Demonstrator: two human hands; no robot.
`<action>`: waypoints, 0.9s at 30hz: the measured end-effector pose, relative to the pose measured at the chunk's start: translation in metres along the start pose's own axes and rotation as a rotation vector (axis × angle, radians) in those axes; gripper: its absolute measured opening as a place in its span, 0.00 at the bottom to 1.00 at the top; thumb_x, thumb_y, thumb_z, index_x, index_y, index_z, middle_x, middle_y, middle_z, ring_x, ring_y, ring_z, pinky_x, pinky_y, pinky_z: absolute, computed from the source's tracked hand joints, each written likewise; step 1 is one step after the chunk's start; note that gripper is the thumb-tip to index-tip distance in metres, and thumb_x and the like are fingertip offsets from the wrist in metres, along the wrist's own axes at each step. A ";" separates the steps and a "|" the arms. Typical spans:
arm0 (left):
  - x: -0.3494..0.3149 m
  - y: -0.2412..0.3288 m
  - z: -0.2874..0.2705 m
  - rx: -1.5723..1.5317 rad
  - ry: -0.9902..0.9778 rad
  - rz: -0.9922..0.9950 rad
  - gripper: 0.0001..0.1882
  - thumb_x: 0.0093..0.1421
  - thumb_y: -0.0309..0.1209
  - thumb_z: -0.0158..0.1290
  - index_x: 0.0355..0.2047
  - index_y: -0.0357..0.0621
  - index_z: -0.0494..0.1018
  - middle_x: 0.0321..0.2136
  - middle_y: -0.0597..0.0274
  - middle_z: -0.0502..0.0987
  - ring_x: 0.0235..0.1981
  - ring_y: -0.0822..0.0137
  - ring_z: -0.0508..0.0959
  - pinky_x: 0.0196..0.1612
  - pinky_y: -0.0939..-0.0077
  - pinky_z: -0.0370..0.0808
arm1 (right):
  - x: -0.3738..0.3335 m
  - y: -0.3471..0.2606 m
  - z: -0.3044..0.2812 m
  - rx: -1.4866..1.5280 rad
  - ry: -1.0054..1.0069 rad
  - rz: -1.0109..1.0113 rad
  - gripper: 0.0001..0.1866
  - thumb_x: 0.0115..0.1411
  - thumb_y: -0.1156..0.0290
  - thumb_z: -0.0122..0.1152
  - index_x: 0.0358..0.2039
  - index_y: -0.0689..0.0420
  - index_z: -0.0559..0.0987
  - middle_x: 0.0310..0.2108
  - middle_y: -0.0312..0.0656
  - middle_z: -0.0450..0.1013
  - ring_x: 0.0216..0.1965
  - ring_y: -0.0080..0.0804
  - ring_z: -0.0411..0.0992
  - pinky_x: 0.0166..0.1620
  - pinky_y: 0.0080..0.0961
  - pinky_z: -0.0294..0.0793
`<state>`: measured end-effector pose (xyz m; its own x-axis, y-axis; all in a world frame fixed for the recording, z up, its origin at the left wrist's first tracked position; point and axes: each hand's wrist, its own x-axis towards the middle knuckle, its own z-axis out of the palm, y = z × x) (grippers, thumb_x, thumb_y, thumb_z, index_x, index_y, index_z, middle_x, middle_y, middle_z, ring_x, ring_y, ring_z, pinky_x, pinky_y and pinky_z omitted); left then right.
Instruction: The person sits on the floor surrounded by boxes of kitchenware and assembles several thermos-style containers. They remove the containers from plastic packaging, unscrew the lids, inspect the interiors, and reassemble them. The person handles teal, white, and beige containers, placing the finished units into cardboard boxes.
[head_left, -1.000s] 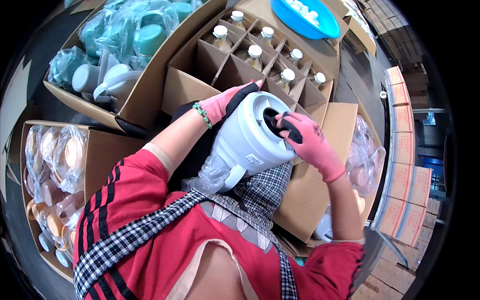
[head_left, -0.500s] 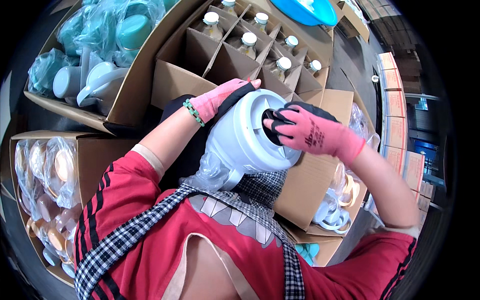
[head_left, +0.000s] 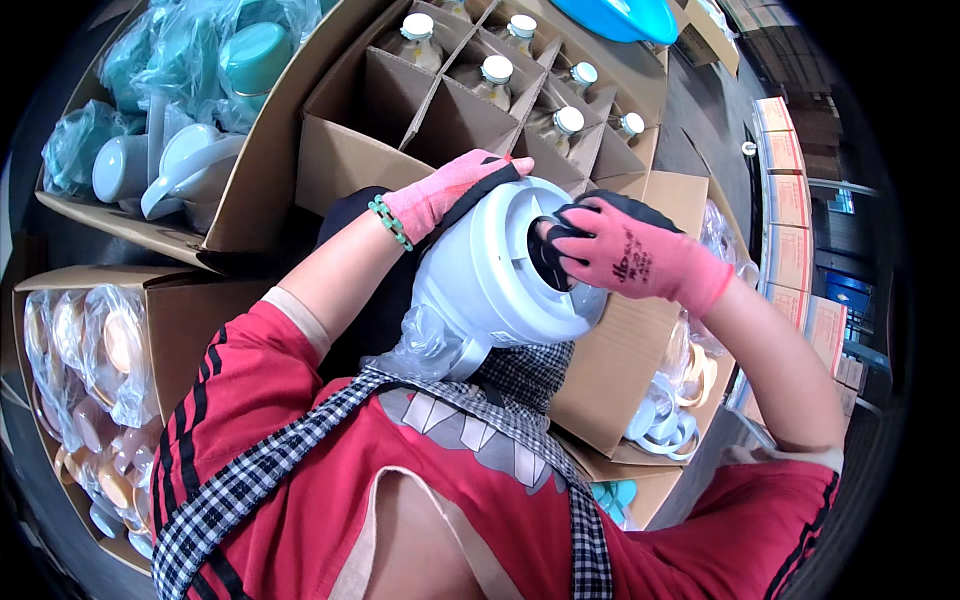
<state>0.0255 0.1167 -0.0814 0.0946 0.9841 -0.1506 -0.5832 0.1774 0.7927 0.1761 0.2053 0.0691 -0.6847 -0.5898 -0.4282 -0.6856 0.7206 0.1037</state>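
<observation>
Over the lap (head_left: 525,372), tilted: pale-blue jug (head_left: 458,285), under extended fingers of the left hand (head_left: 452,194), entered at the mouth (head_left: 541,262) by bent fingers of the right hand (head_left: 632,252), with any grip indeterminable; judged part-done, with handle (head_left: 468,358) fitted but work inside left unfinished.

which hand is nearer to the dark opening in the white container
Right. The right hand is at the dark opening, partly covering it; the left hand lies against the container's upper left side, away from the opening.
</observation>
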 end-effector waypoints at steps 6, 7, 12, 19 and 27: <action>0.006 -0.006 -0.004 0.065 0.027 -0.002 0.17 0.56 0.43 0.49 0.24 0.40 0.72 0.19 0.71 0.72 0.21 0.81 0.69 0.24 0.86 0.68 | 0.012 -0.017 0.011 0.270 0.035 0.342 0.07 0.49 0.65 0.50 0.22 0.55 0.72 0.30 0.41 0.68 0.32 0.34 0.67 0.37 0.29 0.68; 0.004 -0.001 0.000 0.075 0.025 0.000 0.17 0.56 0.43 0.49 0.23 0.40 0.72 0.19 0.71 0.71 0.21 0.81 0.69 0.24 0.86 0.68 | 0.020 -0.025 0.009 0.399 -0.003 0.567 0.09 0.51 0.64 0.48 0.22 0.55 0.72 0.29 0.42 0.69 0.31 0.37 0.68 0.36 0.29 0.68; 0.019 -0.009 -0.014 -0.063 0.092 -0.051 0.16 0.57 0.41 0.49 0.26 0.40 0.73 0.21 0.68 0.73 0.22 0.78 0.72 0.27 0.82 0.70 | 0.040 -0.022 -0.003 0.677 -0.037 1.016 0.15 0.54 0.61 0.50 0.22 0.59 0.74 0.26 0.48 0.72 0.28 0.43 0.71 0.32 0.34 0.70; 0.010 -0.020 -0.019 0.035 0.212 0.070 0.20 0.57 0.46 0.47 0.27 0.40 0.73 0.21 0.70 0.72 0.23 0.79 0.70 0.27 0.83 0.68 | 0.025 -0.154 0.045 1.238 1.022 1.454 0.14 0.54 0.63 0.54 0.30 0.63 0.73 0.24 0.42 0.71 0.25 0.34 0.69 0.33 0.23 0.69; 0.000 -0.026 -0.015 0.535 0.508 0.206 0.23 0.60 0.43 0.41 0.39 0.32 0.69 0.32 0.58 0.74 0.34 0.70 0.71 0.42 0.78 0.66 | 0.113 -0.187 0.075 2.188 1.029 1.172 0.24 0.56 0.50 0.49 0.29 0.63 0.72 0.25 0.36 0.69 0.27 0.21 0.65 0.35 0.18 0.65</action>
<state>0.0285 0.1121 -0.1107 -0.4320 0.8939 -0.1195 -0.0662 0.1007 0.9927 0.2458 0.0309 -0.0662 -0.6586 0.5367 -0.5276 0.3180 -0.4369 -0.8414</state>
